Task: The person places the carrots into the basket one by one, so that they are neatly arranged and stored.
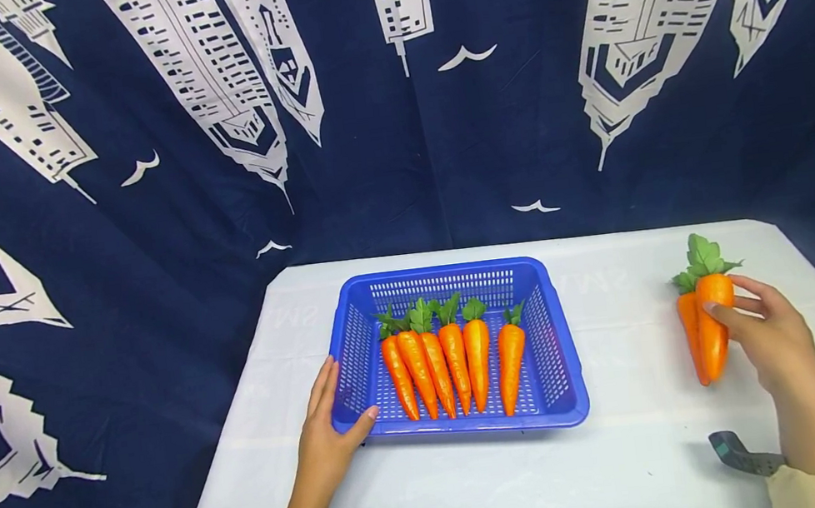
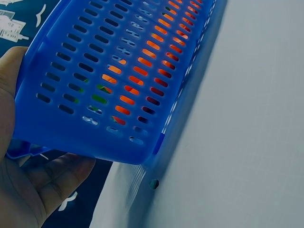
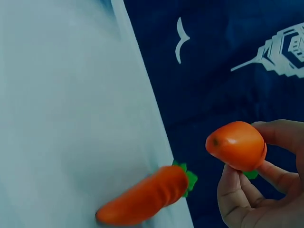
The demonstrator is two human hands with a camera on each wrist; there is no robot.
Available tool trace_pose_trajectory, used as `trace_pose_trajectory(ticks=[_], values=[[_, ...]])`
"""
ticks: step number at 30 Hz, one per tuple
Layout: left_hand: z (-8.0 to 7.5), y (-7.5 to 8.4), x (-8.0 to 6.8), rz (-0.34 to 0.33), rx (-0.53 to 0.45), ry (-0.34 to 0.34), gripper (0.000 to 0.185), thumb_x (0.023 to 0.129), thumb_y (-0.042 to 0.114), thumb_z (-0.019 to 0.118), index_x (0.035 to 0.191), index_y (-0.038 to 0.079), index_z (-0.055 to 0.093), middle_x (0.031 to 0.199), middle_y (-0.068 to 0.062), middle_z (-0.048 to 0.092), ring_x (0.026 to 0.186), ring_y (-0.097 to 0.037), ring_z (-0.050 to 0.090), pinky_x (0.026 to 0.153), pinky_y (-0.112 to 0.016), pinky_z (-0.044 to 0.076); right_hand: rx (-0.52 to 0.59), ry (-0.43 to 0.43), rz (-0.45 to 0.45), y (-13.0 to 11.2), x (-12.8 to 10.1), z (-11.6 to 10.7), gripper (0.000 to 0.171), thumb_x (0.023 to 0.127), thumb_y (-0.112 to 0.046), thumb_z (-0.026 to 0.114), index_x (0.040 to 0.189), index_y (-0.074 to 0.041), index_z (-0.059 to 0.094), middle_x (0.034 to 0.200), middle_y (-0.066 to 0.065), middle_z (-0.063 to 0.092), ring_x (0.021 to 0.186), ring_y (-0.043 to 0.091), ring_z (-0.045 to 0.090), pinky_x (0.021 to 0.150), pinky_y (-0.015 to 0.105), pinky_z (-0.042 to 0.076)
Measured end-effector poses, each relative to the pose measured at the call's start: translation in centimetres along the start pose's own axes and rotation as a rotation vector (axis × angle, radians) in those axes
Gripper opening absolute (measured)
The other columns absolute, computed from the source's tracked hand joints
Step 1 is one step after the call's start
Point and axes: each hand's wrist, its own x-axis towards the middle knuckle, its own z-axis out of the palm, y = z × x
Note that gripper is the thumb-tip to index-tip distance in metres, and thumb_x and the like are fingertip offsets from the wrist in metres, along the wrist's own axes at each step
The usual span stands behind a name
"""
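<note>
My left hand [image 1: 327, 443] rests on the near left corner of a blue plastic basket [image 1: 465, 429], fingers straight along its left side and thumb over the near rim. Its slotted wall [image 2: 66, 90] fills much of the left wrist view. Several orange carrots with green tops lie side by side inside, the rightmost carrot [image 1: 513, 368] a little apart. At the right, my right hand [image 1: 782, 333] pinches a carrot [image 3: 240, 145] between thumb and fingers, its tip toward the right wrist camera. Another carrot [image 3: 142, 197] lies on the table, partly behind the held one in the head view.
A white cloth [image 1: 648, 444] covers the table. Behind it hangs a dark blue curtain [image 1: 432, 142] printed with white buildings and birds. Dark wrist devices show by each arm, such as the right one [image 1: 747, 454].
</note>
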Motion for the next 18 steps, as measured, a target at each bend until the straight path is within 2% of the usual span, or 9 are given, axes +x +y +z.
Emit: trace_pose_trajectory(ticks=[3, 5, 7, 9, 10, 12, 14, 16, 18], values=[[0.0, 0.0, 0.0, 0.003, 0.004, 0.000, 0.093, 0.086, 0.041, 0.079, 0.161, 0.026, 0.027, 0.170, 0.008, 0.020, 0.157, -0.032, 0.021, 0.121, -0.065, 0.023, 0.009, -0.011, -0.047, -1.0, -0.3, 0.5, 0.076, 0.099, -0.048, 0.057, 0.162, -0.035, 0.018, 0.161, 0.028, 0.026, 0.093, 0.009, 0.053, 0.108, 0.068, 0.040], [0.0, 0.0, 0.0, 0.004, 0.006, 0.000, 0.093, 0.086, 0.041, 0.080, 0.161, 0.026, 0.027, 0.170, 0.007, 0.020, 0.157, -0.032, 0.021, 0.121, -0.065, 0.023, 0.012, -0.018, -0.074, -1.6, -0.5, 0.9, 0.076, 0.099, -0.048, 0.058, 0.162, -0.035, 0.018, 0.160, 0.028, 0.026, 0.095, 0.010, 0.053, 0.108, 0.069, 0.040], [0.0, 0.0, 0.0, 0.008, 0.007, 0.001, 0.093, 0.086, 0.041, 0.080, 0.161, 0.026, 0.027, 0.170, 0.007, 0.020, 0.157, -0.032, 0.022, 0.120, -0.065, 0.024, 0.014, -0.025, -0.101, -2.2, -0.7, 1.3, 0.077, 0.099, -0.048, 0.058, 0.163, -0.033, 0.018, 0.159, 0.028, 0.027, 0.101, 0.017, 0.055, 0.108, 0.069, 0.040], [0.0, 0.0, 0.0, 0.012, 0.007, 0.002, 0.093, 0.085, 0.042, 0.080, 0.161, 0.026, 0.028, 0.169, 0.008, 0.020, 0.157, -0.031, 0.022, 0.120, -0.065, 0.024, 0.013, -0.029, -0.120, -2.8, -1.0, 1.7, 0.077, 0.099, -0.048, 0.057, 0.163, -0.032, 0.018, 0.160, 0.028, 0.026, 0.114, 0.033, 0.053, 0.108, 0.068, 0.040], [0.0, 0.1, 0.0, 0.013, 0.007, 0.003, 0.093, 0.085, 0.042, 0.080, 0.161, 0.027, 0.028, 0.169, 0.009, 0.020, 0.157, -0.031, 0.022, 0.120, -0.065, 0.024, 0.017, -0.033, -0.130, -3.2, -1.2, 1.8, 0.076, 0.099, -0.048, 0.057, 0.163, -0.031, 0.018, 0.161, 0.028, 0.025, 0.122, 0.041, 0.048, 0.108, 0.069, 0.040], [0.0, 0.1, 0.1, 0.014, 0.004, 0.002, 0.093, 0.085, 0.043, 0.080, 0.161, 0.027, 0.028, 0.169, 0.009, 0.020, 0.157, -0.030, 0.022, 0.121, -0.065, 0.024, 0.011, -0.039, -0.156, -3.8, -1.6, 2.2, 0.077, 0.100, -0.048, 0.057, 0.163, -0.029, 0.018, 0.162, 0.027, 0.025, 0.132, 0.046, 0.042, 0.107, 0.067, 0.041], [-0.1, 0.1, 0.1, 0.013, 0.003, 0.001, 0.093, 0.085, 0.043, 0.080, 0.161, 0.026, 0.029, 0.169, 0.009, 0.020, 0.157, -0.031, 0.022, 0.121, -0.065, 0.024, 0.003, -0.044, -0.184, -4.4, -2.0, 2.7, 0.076, 0.100, -0.048, 0.057, 0.162, -0.027, 0.019, 0.162, 0.026, 0.026, 0.128, 0.040, 0.047, 0.104, 0.062, 0.048], [0.0, 0.1, 0.0, 0.014, 0.002, 0.000, 0.093, 0.086, 0.042, 0.080, 0.161, 0.025, 0.028, 0.170, 0.007, 0.020, 0.157, -0.031, 0.022, 0.121, -0.065, 0.023, -0.009, -0.048, -0.214, -5.0, -2.4, 3.1, 0.077, 0.099, -0.049, 0.058, 0.162, -0.023, 0.021, 0.160, 0.024, 0.030, 0.116, 0.024, 0.056, 0.096, 0.053, 0.056], [0.0, 0.0, 0.0, 0.016, 0.002, 0.000, 0.093, 0.086, 0.041, 0.079, 0.161, 0.023, 0.028, 0.170, 0.005, 0.020, 0.157, -0.032, 0.022, 0.121, -0.065, 0.023, -0.016, -0.049, -0.237, -5.5, -2.8, 3.7, 0.076, 0.098, -0.050, 0.058, 0.160, -0.021, 0.024, 0.147, 0.018, 0.046, 0.101, 0.007, 0.057, 0.089, 0.045, 0.057]])
